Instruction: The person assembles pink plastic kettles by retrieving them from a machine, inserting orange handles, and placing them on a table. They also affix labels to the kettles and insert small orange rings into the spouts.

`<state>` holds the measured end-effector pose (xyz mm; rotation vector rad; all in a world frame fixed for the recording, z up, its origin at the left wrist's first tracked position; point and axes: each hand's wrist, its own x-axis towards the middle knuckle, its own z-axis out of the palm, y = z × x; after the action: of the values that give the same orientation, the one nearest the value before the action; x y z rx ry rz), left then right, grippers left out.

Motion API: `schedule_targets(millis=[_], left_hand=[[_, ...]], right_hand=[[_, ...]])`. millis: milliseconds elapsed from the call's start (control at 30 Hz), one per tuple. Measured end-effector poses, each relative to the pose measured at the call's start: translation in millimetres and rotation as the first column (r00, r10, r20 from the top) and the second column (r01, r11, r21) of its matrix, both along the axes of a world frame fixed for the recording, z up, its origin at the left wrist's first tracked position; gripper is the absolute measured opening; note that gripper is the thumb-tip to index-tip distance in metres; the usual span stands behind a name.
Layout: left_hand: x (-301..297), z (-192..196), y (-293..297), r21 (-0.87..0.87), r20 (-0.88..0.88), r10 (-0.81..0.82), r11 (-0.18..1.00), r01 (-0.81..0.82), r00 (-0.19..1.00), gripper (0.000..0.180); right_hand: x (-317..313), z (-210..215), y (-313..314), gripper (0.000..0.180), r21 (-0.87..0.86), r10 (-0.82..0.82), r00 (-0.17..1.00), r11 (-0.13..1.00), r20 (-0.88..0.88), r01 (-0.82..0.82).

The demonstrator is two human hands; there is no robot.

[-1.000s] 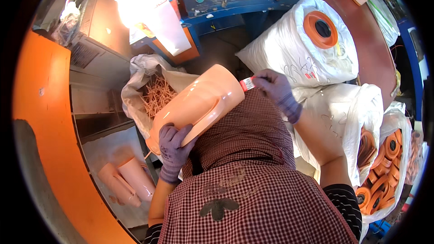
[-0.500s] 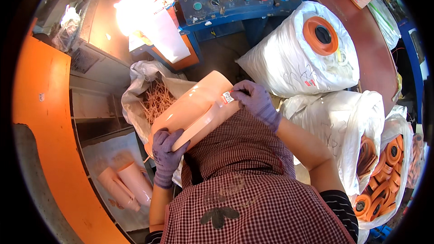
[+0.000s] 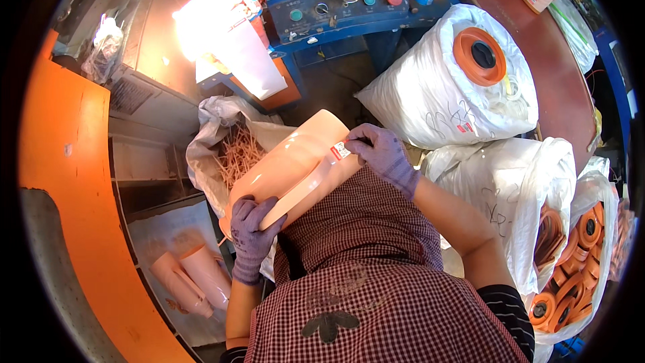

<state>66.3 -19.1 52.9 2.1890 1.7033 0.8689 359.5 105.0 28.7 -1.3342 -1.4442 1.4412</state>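
Observation:
A peach-coloured plastic jug body (image 3: 285,161), a long cylinder with a strap-like handle, lies slanted in front of my apron. My left hand (image 3: 254,232), in a purple glove, is closed around its near end and the lower part of the handle. A small red-and-white sticker (image 3: 340,150) sits on the jug by the handle's upper end. The gloved fingers of my right hand (image 3: 384,153) are pinched at the sticker's edge. Whether the sticker lies fully flat is hidden by those fingertips.
Left, two peach jug bodies (image 3: 205,272) lie on a sheet. A sack of peach scraps (image 3: 238,158) stands behind the held jug. White sacks (image 3: 416,104) fill the right side, one with orange lids (image 3: 571,282). Ahead is a blue control panel (image 3: 336,10).
My hands and the jug keep nearly the same pose. My right fingertips have shifted slightly at the sticker, and more of its red part shows. The whole view has moved a little.

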Motion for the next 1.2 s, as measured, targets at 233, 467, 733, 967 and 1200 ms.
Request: schedule_targets(millis=[233, 467, 733, 967, 1200], left_hand=[[1.5, 2.3, 0.2, 0.006, 0.021, 0.022, 1.0, -0.022, 1.0, 0.042], [-18.1, -2.3, 8.7, -0.043, 0.064, -0.005, 0.999, 0.007, 0.998, 0.046], [-127.9, -95.0, -9.0, -0.371, 0.925, 0.355, 0.92, 0.122, 0.133, 0.061], [-102.0, 86.4, 80.8, 0.027, 0.999, -0.036, 0.863, 0.504, 0.008, 0.061], [16.6, 164.1, 81.9, -0.268, 0.635, -0.264, 0.806, 0.528, 0.726, 0.102]], right_hand=[[-1.4, -10.5, 0.1, 0.025, 0.282, -0.043, 0.943, 0.958, 0.329, -0.055], [4.1, -16.7, 16.9, 0.056, -0.353, 0.265, 0.953, 0.885, -0.151, -0.302], [-6.9, 40.7, -62.1, 0.038, 0.24, 0.271, 0.963, 0.934, 0.0, -0.263], [46.3, 53.0, -49.0, 0.039, 0.521, 0.289, 0.749, 0.57, 0.597, -0.636], [-3.1, 177.3, -67.3, 0.032, 0.953, -0.02, 0.957, 0.1, 0.29, -0.287]])
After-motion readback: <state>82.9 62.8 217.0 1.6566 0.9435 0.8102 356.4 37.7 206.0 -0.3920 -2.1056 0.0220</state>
